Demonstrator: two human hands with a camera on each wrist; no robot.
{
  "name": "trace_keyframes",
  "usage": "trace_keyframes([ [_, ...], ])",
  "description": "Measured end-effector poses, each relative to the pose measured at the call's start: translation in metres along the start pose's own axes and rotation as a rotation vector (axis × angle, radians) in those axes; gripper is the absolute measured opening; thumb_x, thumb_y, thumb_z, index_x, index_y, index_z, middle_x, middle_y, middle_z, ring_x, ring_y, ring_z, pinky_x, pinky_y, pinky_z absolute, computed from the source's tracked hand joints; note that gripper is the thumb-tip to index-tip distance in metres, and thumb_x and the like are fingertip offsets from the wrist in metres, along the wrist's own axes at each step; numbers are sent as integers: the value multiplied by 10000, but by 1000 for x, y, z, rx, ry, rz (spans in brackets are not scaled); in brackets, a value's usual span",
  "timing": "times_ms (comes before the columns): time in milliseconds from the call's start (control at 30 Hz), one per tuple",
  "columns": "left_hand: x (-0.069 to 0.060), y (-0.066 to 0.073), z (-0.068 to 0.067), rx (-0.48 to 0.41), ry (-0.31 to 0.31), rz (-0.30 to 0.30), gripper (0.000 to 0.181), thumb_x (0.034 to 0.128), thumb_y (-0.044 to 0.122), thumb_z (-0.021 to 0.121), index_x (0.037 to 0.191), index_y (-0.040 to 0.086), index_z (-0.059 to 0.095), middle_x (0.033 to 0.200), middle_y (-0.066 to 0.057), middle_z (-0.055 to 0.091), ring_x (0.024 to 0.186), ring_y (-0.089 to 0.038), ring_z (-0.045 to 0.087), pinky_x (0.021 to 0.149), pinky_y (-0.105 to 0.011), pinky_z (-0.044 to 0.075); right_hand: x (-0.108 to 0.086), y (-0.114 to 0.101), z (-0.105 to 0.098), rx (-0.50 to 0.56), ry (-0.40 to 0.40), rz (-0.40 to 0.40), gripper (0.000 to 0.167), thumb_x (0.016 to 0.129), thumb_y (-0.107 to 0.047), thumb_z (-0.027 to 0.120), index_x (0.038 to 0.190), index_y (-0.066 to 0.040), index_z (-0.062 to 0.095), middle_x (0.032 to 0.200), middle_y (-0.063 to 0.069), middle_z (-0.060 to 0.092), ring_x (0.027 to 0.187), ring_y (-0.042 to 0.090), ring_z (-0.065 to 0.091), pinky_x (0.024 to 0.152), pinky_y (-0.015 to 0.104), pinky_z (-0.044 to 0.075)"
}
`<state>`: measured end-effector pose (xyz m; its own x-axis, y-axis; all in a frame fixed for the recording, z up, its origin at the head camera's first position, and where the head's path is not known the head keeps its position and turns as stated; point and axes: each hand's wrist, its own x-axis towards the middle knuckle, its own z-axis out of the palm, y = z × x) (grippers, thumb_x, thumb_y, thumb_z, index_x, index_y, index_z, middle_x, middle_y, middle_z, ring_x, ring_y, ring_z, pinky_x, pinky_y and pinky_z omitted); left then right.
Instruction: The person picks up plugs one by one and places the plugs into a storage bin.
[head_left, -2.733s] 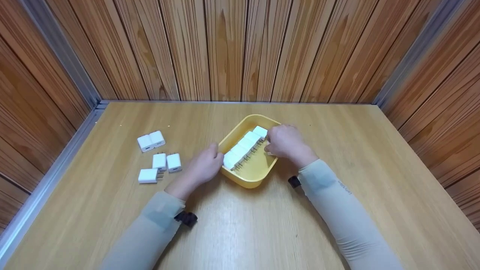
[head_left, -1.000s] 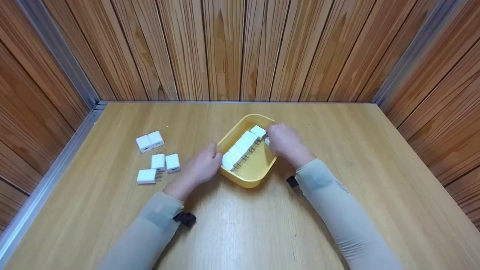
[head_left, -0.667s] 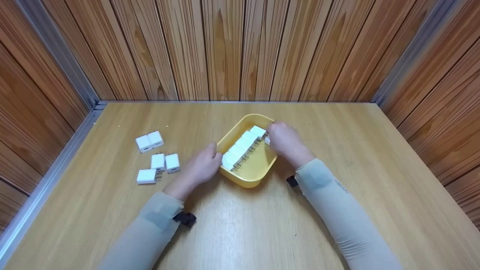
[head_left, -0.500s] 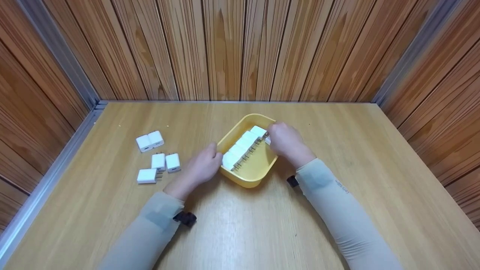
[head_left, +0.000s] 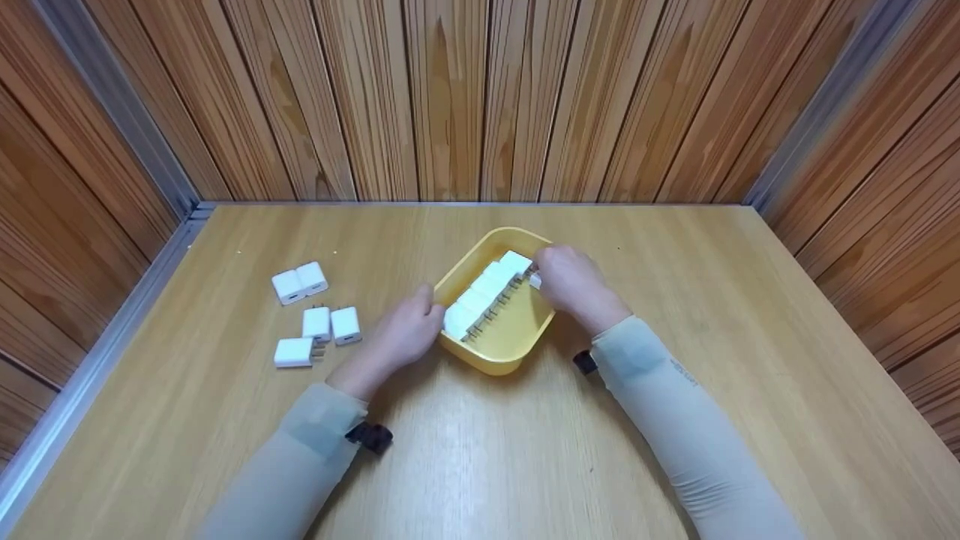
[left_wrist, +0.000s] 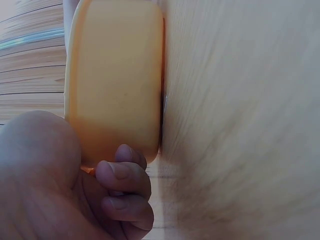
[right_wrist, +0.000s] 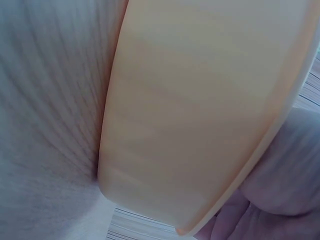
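A yellow container stands on the table, turned at an angle. Inside it, white plug adapters lie in a slanting row along the left side, metal prongs toward the right. My left hand grips the container's left corner; in the left wrist view its fingers curl against the yellow wall. Over the right rim reaches my right hand, fingers bent down inside and pinching a white adapter, mostly hidden. The right wrist view shows that hand beyond the rim, its fingertips hidden.
Left of the container, several more white adapters lie on the table: a touching pair farther back and others nearer the front. Wood-panelled walls enclose the back and both sides.
The white adapter at my right hand has moved toward the container's far end, with that hand slightly farther back. The row's far adapter now sits closer to its neighbour. My left hand keeps its grip.
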<state>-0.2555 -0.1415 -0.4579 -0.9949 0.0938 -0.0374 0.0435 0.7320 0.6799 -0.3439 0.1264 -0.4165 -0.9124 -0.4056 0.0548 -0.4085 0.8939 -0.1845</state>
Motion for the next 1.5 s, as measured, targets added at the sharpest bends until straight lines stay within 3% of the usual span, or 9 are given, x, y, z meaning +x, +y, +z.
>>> trace_keyframes([
  [233,-1,0,0,-15,-24,-33,300,1133,339,426,1307,131,553,1099,-120,631,923,-293,615,791,-453,502,3,2,0,39,-31,8,309,910,47,680,1201,34,779,1129,201,761,984,373,685,928,540,580],
  [400,0,0,1,-12,-28,-41,347,1134,351,420,1358,123,552,1135,-126,639,956,-301,627,847,-485,526,4,6,-1,64,-4,-12,319,925,7,678,1225,22,787,1172,197,776,1042,386,715,960,558,581],
  [700,-1,0,-1,6,-12,-10,314,1125,326,423,1295,100,560,1069,-146,630,926,-314,611,835,-502,518,7,18,-7,141,234,-56,239,1003,-103,731,1203,13,792,1168,185,778,1094,391,738,955,561,586],
  [800,-1,0,-1,11,-4,2,284,1122,313,420,1239,93,557,1016,-158,616,896,-321,597,808,-497,502,7,24,-6,155,269,-31,245,1034,-159,723,1210,-1,788,1177,164,750,1092,375,719,936,556,587],
  [1200,-1,2,0,-12,-25,-35,318,1131,319,427,1308,96,569,1080,-127,619,920,-289,601,805,-447,489,13,46,-5,319,182,106,372,1082,-286,713,1371,-54,736,1272,128,706,1133,333,657,963,525,541],
  [1500,-1,3,-1,-22,-24,-45,296,1131,317,435,1278,103,576,1060,-121,620,897,-282,600,787,-439,486,16,55,2,385,141,138,319,1093,-277,694,1319,-65,769,1251,128,740,1151,331,655,1008,531,528],
])
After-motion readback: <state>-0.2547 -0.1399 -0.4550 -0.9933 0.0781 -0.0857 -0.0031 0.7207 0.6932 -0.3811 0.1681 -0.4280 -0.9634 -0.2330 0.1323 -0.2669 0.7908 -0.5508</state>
